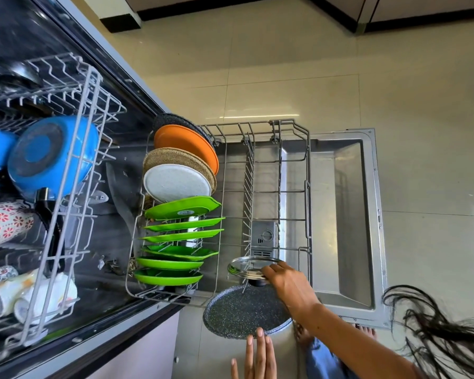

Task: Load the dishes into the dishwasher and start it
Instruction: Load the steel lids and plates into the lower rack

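Right hand: arm reaching in from the lower right, grip closed on the rim of the glass lid.
Glass lid: held tilted over the near right corner of the lower rack, knob underneath.
Left hand: fingers extended flat, grip released, fingertips touching the speckled pan.
Speckled pan: at the rack's near edge.
Green plates: upright along the rack's left side.

Plates stand in a row along the lower rack's left side; lid at its near edge, pan just in front; pots and mugs in the upper rack.
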Motion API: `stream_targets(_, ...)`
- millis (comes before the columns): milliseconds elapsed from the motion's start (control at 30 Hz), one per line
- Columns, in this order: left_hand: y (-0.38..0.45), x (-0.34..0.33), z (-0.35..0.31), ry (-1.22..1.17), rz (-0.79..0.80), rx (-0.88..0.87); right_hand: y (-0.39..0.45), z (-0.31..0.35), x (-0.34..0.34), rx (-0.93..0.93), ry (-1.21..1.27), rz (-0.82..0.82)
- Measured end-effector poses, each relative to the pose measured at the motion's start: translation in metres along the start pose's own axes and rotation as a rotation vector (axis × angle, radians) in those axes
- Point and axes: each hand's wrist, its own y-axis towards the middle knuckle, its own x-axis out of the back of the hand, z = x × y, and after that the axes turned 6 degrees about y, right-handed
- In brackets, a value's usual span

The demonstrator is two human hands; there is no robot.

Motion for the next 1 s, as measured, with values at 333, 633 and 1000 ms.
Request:
stream_targets(333, -0.006, 0.007, -0.006, -0.002, 0.000, 0.034, -0.027, 0.001, -0.005, 0.079, -0.087, 0.056)
stream_targets(633, 0.000, 0.030, -0.007, 0.002, 0.137, 0.060, 0.021, 0.033, -0.004, -0.073, -0.200, 0.180)
stream_targets(1000, 0.000, 0.021, -0.002, 0.091, 0.068, 0.043, 0.021, 0.017, -0.005, -0.033, -0.173, 0.236)
